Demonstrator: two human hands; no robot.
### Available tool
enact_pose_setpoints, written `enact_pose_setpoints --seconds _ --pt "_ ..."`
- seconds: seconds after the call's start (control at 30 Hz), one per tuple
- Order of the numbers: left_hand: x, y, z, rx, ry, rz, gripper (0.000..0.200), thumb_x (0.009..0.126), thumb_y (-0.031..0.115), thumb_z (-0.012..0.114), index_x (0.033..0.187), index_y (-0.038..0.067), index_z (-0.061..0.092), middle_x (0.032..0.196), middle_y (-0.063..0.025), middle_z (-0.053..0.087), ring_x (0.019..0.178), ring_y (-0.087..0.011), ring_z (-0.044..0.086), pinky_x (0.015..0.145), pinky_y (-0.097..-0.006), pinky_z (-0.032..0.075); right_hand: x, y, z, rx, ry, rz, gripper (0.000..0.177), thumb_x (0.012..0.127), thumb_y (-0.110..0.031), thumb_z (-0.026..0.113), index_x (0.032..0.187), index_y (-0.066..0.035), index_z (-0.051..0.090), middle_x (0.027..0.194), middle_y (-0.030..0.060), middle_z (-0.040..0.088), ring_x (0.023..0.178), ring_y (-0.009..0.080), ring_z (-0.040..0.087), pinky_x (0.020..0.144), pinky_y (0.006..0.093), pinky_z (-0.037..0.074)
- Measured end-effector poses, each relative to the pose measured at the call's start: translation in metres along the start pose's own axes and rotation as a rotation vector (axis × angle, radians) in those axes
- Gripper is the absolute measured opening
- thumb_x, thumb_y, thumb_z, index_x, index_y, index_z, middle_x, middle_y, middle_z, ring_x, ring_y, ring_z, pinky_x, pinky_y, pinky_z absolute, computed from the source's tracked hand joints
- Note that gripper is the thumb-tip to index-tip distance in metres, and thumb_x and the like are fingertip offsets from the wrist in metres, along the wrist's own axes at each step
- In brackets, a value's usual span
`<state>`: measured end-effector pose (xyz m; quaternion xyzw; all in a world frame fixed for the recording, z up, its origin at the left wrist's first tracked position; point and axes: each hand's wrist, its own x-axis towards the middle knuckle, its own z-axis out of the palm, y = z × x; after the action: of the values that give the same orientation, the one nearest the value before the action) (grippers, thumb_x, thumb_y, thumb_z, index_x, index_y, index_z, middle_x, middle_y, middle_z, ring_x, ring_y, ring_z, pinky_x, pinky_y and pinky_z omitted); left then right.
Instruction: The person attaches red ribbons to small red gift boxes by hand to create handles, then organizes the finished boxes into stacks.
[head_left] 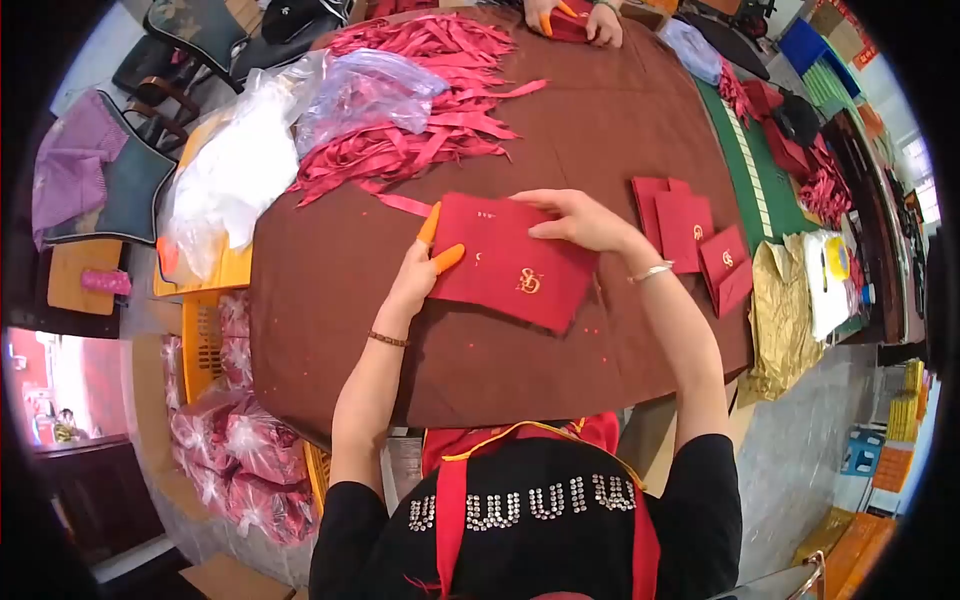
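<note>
A flat red gift bag (505, 265) with gold lettering and a gold logo is held tilted above the brown tabletop. My left hand (418, 268) is closed on its left edge, with orange covers on the thumb and a finger. At the upper right edge, my right hand (585, 222) has its thumb over the front and its fingers along the top; their tips are partly hidden. A red ribbon (405, 203) lies just beyond my left hand. To the right of my right hand are several similar red bags (685, 232) with gold logos.
A heap of red ribbons (400, 150) lies at the back left under a clear plastic bag (370, 92). Across the brown-covered table (600, 120), another person's hands (602, 25) handle a red piece. Gold wrapping (783, 325) lies at right; bagged red goods (255, 460) sit below left.
</note>
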<state>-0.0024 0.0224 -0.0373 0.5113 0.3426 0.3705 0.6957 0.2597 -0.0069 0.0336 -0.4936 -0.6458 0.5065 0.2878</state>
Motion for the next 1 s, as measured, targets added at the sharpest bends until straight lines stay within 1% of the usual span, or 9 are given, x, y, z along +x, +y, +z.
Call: enact_pose_setpoints --seconds 0.2,0.4,0.57,0.63,0.7,0.83,0.9,0.93,1.0 --pt "0.0 -0.006 -0.011 0.015 0.056 -0.147 0.052 0.097 0.031 0.041 0.143 0.01 0.026 0.135 -0.0059 0.042 0.124 -0.0156 0.039 0.103 -0.0299 0.031 0.057 0.004 0.022 -0.205 -0.013 -0.139 0.047 0.077 -0.013 0.065 0.122 -0.004 0.054 0.117 0.0162 0.059 0.108 0.0277 0.057 0.093 0.035 0.044" --pt "-0.003 0.005 0.005 0.161 -0.033 0.053 0.068 0.084 0.008 0.06 0.142 0.003 0.024 0.13 -0.0113 0.045 0.117 -0.0175 0.046 0.097 -0.0296 0.037 0.065 0.014 0.039 -0.451 0.14 -0.396 0.04 0.08 -0.024 0.064 0.114 -0.006 0.058 0.111 0.0127 0.055 0.108 0.0295 0.05 0.091 0.0385 0.041" --pt "-0.003 0.005 0.005 0.122 -0.016 -0.013 0.068 0.08 0.003 0.063 0.139 0.003 0.028 0.128 -0.0105 0.047 0.114 -0.0181 0.048 0.096 -0.0314 0.04 -0.012 0.066 -0.032 -0.835 0.631 -0.077 0.057 0.077 -0.037 0.066 0.126 -0.013 0.049 0.129 0.013 0.045 0.117 0.0325 0.043 0.096 0.0437 0.037" --pt "-0.005 0.005 0.004 0.071 -0.001 -0.076 0.064 0.082 0.005 0.062 0.138 0.005 0.031 0.127 -0.0095 0.049 0.114 -0.0178 0.05 0.095 -0.0313 0.041 -0.062 0.046 -0.046 -1.006 0.738 0.458 0.074 0.073 -0.04 0.069 0.135 -0.016 0.037 0.138 0.0155 0.035 0.119 0.0359 0.041 0.096 0.0474 0.037" --pt "-0.005 0.011 0.008 0.054 -0.045 -0.087 0.062 0.083 0.006 0.062 0.137 0.004 0.032 0.125 -0.0089 0.05 0.112 -0.017 0.051 0.093 -0.0305 0.042 -0.091 0.062 -0.054 -1.132 0.783 0.756 0.09 0.069 -0.042 0.071 0.141 -0.018 0.024 0.143 0.0205 0.026 0.122 0.04 0.04 0.097 0.0526 0.035" --pt "-0.006 0.009 0.01 0.045 -0.025 -0.086 0.061 0.083 0.007 0.062 0.137 0.003 0.033 0.125 -0.0084 0.05 0.111 -0.0161 0.051 0.093 -0.03 0.042 -0.133 0.112 -0.07 -0.895 0.794 0.687 0.093 0.069 -0.039 0.071 0.143 -0.018 0.02 0.142 0.0262 0.025 0.125 0.0422 0.037 0.098 0.0515 0.035" --pt "-0.007 0.01 0.011 0.024 -0.026 -0.071 0.06 0.083 0.007 0.062 0.136 0.003 0.034 0.125 -0.0082 0.05 0.111 -0.0158 0.051 0.093 -0.0299 0.042 -0.14 0.122 -0.074 -0.852 0.739 0.485 0.088 0.068 -0.028 0.07 0.141 -0.017 0.023 0.136 0.0275 0.032 0.116 0.0456 0.044 0.091 0.0477 0.044" --pt "-0.008 0.01 0.011 0.037 -0.015 -0.083 0.06 0.084 0.007 0.062 0.136 0.003 0.034 0.125 -0.008 0.05 0.111 -0.0158 0.051 0.093 -0.0299 0.042 -0.14 0.094 -0.071 -0.858 0.752 0.515 0.075 0.071 -0.02 0.062 0.138 -0.015 0.03 0.126 0.0281 0.045 0.112 0.0432 0.048 0.089 0.0437 0.045" --pt "-0.007 0.012 0.009 0.056 0.003 -0.092 0.059 0.084 0.007 0.062 0.136 0.003 0.035 0.125 -0.0078 0.05 0.112 -0.0157 0.051 0.093 -0.0299 0.042 -0.146 0.026 -0.078 -0.746 0.801 0.615 0.067 0.072 -0.017 0.06 0.135 -0.013 0.036 0.12 0.0269 0.05 0.11 0.0417 0.05 0.088 0.044 0.046"
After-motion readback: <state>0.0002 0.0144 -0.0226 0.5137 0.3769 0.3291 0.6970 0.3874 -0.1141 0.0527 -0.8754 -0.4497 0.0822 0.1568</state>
